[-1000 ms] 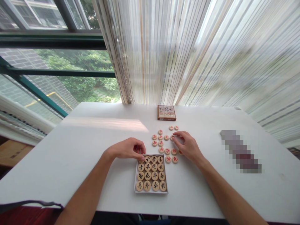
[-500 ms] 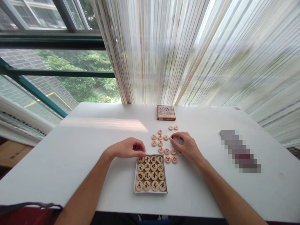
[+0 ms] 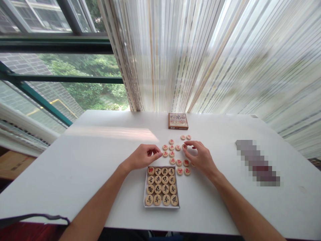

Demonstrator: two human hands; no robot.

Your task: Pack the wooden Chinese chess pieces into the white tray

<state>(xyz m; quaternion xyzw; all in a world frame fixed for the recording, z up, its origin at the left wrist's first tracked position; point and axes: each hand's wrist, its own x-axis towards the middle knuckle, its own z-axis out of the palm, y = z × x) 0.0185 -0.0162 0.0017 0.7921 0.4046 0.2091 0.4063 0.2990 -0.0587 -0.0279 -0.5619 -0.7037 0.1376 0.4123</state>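
A shallow white box tray holds rows of round wooden pieces with black characters, and one red-marked piece in its top left corner. My left hand is above the tray, thumb and forefinger nearly together beside a red-marked piece; whether it holds anything is hidden. My right hand has thumb and forefinger around the edges of another red-marked piece on the table. Several more red-marked pieces lie loosely between and below the hands.
A flat box lid with printed artwork lies at the back of the white table. Two loose pieces lie in front of it. A pixelated object is at the right. Striped curtains and a window stand behind.
My left hand has moved from the tray's top left corner up and right to the loose red-marked pieces. My right hand's fingers have opened slightly, showing more of the piece between them.
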